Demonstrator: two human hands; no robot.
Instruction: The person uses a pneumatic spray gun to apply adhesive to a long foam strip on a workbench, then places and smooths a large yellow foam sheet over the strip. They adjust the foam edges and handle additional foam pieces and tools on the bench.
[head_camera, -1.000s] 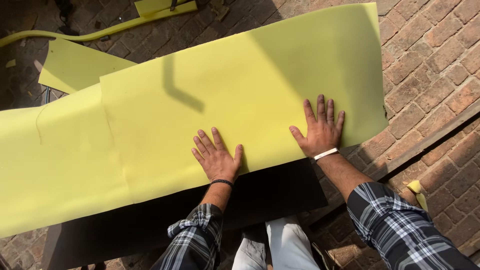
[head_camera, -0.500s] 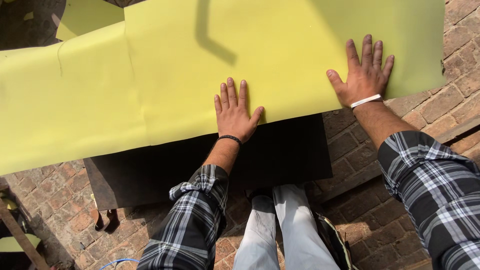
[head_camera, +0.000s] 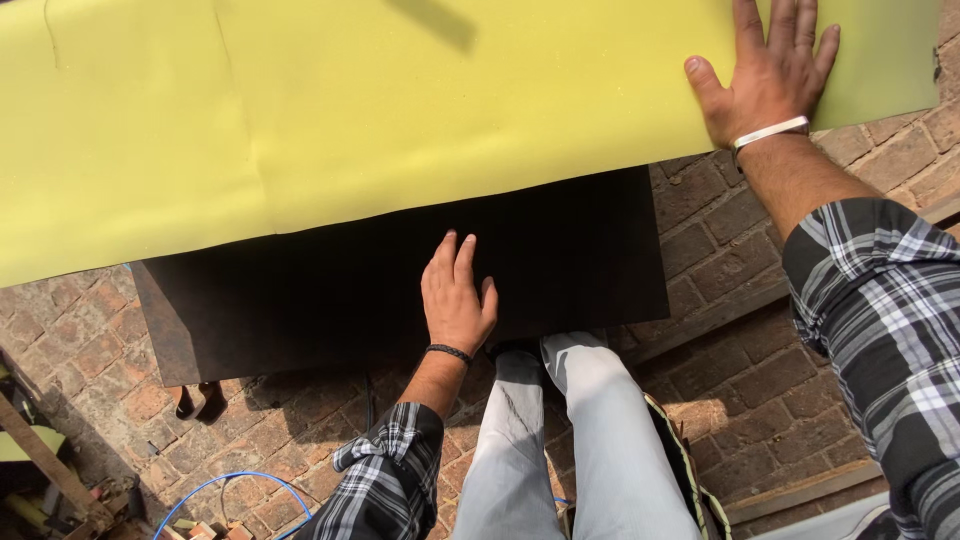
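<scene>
A large pale yellow foam sheet (head_camera: 400, 110) lies spread across a dark, flat-topped metal table (head_camera: 560, 260) that stands on a red brick floor (head_camera: 80, 340); the sheet covers the far part of the table and runs off both ends, so its near edge leaves a broad dark strip of tabletop bare in front of the person. The right hand (head_camera: 765, 75) is pressed flat on the sheet near its right end, fingers spread wide and thumb out, holding nothing; the palm bears down where the foam hangs past the table's corner, which looks like a way of pinning the light material so it cannot slide or lift. A white band sits on that wrist. The left hand (head_camera: 457, 300) rests lower down on the bare dark tabletop, just short of the sheet's near edge and not touching the foam; its fingers lie together and fairly straight, palm down, empty; a black band circles the wrist. Both arms wear black-and-white checked sleeves (head_camera: 880, 310); light grey trousers (head_camera: 570, 440) show below the table's edge; a blue cable (head_camera: 225, 485) loops on the bricks at lower left.
</scene>
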